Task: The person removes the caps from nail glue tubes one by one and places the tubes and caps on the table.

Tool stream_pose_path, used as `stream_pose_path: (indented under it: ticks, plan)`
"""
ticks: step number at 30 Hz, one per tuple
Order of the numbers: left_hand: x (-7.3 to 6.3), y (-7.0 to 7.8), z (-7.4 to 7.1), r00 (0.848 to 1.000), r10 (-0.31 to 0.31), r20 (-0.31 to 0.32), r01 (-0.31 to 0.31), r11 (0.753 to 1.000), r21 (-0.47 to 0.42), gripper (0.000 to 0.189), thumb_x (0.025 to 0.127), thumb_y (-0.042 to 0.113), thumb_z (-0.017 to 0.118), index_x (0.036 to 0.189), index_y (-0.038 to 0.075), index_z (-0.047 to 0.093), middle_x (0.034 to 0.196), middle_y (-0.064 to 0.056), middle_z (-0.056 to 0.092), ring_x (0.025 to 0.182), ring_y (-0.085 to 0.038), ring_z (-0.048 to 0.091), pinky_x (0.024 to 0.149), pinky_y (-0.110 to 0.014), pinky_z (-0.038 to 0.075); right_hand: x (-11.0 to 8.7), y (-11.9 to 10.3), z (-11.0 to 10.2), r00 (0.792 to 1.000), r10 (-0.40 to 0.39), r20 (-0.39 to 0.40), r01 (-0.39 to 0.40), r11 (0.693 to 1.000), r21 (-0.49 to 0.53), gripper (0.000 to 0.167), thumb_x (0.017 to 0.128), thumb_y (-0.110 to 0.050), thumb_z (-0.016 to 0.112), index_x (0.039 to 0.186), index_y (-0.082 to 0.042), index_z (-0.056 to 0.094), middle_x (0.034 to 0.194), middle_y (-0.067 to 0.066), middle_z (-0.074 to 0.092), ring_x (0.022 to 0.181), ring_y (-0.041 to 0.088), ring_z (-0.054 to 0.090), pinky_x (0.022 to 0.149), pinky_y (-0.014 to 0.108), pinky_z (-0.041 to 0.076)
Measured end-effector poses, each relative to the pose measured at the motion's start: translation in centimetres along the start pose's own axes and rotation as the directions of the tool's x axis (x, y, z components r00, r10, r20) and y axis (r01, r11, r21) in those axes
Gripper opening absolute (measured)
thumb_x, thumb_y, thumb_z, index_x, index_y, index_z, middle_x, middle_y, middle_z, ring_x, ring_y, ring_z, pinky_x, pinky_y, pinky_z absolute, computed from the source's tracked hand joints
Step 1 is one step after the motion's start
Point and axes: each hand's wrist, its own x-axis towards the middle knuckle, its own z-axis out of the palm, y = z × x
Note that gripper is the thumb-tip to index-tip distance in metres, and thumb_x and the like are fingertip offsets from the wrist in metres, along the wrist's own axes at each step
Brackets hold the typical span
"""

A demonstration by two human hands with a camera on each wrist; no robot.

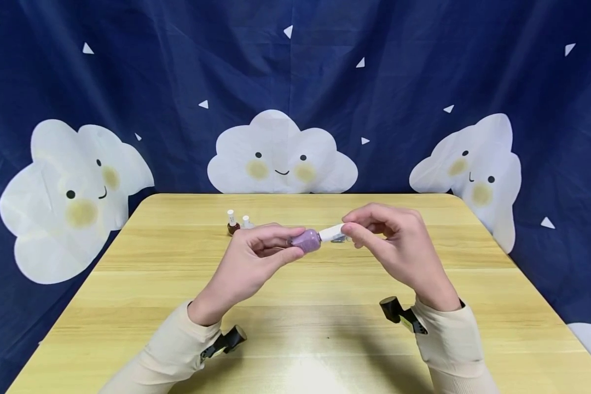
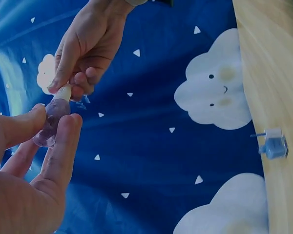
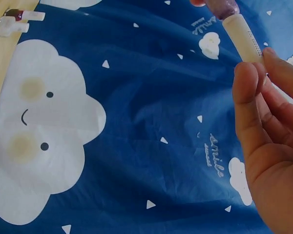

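Observation:
A nail polish bottle [image 1: 307, 241] with purple polish and a long white cap [image 1: 331, 233] is held above the table, tilted nearly sideways in the head view. My left hand [image 1: 248, 257] grips its glass body between thumb and fingers. The thumb and fingertips of my right hand [image 1: 399, 243] pinch the far end of the cap. In the right wrist view the cap [image 3: 243, 39], with small print along it, meets the purple glass. The left wrist view shows the purple bottle [image 2: 51, 119] between my left thumb and fingers.
A dark red nail polish bottle [image 1: 233, 225] stands toward the back of the wooden table [image 1: 295, 306]. Beside it is a pale, clear one [image 3: 10, 27], partly hidden by my left hand in the head view. A blue bottle [image 2: 275, 146] sits farther right, mostly behind the held cap.

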Motion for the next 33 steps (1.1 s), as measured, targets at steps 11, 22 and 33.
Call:
stream_pose_path:
  ticks: [11, 22, 33]
  plan:
    - [0.1, -0.1, -0.5, 0.992, -0.115, 0.053, 0.116, 0.993, -0.032, 0.036, 0.092, 0.007, 0.076, 0.127, 0.001, 0.071, 0.118, -0.015, 0.074, 0.094, -0.021, 0.076, 0.088, -0.036, 0.063, 0.0, 0.0, -0.5, 0.991, -0.133, 0.013, 0.133, 0.990, 0.043, 0.026, 0.079, 0.014, 0.080, 0.095, -0.007, 0.078, 0.082, 0.000, 0.073, 0.066, 0.006, 0.065, 0.058, 0.016, 0.055]
    - [0.0, 0.0, -0.4, 0.995, -0.102, 0.020, 0.103, 0.994, -0.028, 0.035, 0.092, 0.003, 0.075, 0.127, -0.001, 0.070, 0.119, -0.016, 0.074, 0.093, -0.020, 0.076, 0.087, -0.036, 0.063, 0.0, 0.1, -0.1, 0.998, 0.034, 0.055, -0.033, 0.999, -0.022, 0.014, 0.091, 0.000, 0.075, 0.100, -0.010, 0.075, 0.084, -0.004, 0.073, 0.068, 0.010, 0.066, 0.062, 0.020, 0.058]
    - [-0.3, -0.1, 0.5, 0.997, 0.069, -0.031, -0.066, 0.994, 0.084, 0.030, 0.088, -0.002, 0.078, 0.118, 0.000, 0.075, 0.112, -0.012, 0.076, 0.098, -0.020, 0.075, 0.086, -0.036, 0.064, -0.2, -0.2, -0.1, 0.991, 0.116, 0.072, -0.114, 0.993, -0.037, 0.011, 0.090, -0.005, 0.078, 0.094, -0.015, 0.076, 0.070, -0.007, 0.064, 0.055, 0.010, 0.057, 0.044, 0.022, 0.043]
